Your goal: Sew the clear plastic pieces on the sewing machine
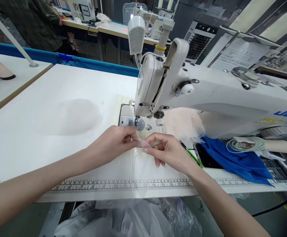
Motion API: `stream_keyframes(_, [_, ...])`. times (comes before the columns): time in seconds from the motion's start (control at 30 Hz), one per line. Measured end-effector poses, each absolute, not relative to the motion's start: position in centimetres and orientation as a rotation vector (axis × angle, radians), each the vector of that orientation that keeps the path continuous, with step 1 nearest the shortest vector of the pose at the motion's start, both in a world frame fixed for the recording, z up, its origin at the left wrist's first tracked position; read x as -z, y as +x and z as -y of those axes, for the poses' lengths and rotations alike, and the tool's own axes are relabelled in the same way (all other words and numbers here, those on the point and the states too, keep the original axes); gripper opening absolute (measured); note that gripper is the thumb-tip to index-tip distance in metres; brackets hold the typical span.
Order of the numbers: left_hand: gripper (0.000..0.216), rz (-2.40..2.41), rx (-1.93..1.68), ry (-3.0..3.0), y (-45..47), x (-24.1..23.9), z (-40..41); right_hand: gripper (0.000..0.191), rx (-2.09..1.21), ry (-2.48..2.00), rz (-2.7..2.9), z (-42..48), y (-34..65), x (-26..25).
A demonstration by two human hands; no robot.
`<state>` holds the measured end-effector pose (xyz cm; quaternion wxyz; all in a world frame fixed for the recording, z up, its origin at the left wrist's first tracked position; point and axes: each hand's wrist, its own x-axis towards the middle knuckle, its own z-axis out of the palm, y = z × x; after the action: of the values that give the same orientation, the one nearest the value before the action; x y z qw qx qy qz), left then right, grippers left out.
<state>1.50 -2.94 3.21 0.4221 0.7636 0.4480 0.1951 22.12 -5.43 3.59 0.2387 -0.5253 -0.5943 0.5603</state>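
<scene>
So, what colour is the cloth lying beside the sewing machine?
The cloth is bright blue; the head view shows it best.

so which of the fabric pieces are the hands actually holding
The sheer strip, pinched between the left hand and right hand in front of the presser foot. The peach tulle under the machine arm and the blue cloth further right lie untouched.

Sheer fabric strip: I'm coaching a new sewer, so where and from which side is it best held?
Probably its far edge, pinched from both sides: the sheer fabric strip is limp and trails over the table, so the left hand and right hand pinching that edge near the presser foot hold it flat.
</scene>
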Motion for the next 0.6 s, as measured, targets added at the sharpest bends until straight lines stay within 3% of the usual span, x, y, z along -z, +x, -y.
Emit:
stream_keyframes(0.23, [0.026, -1.146, -0.473, 2.013, 1.4, -3.3, 2.1, 0.017, -1.493, -1.402, 1.742, 3.4, 21.6, -3.5])
stream_keyframes(0.33, [0.016, -1.177, -0.463, 2.08, 1.3, -2.8, 2.0, 0.015, -1.296, -1.417, 1.897, 3.0, 21.6, -3.3])
stream_keyframes(0.6, [0.024, -1.062, -0.615, 2.092, 1.4, 0.3, 2.3, 0.016, -0.823, -1.259, 2.06, 3.7, 21.3, -1.0])
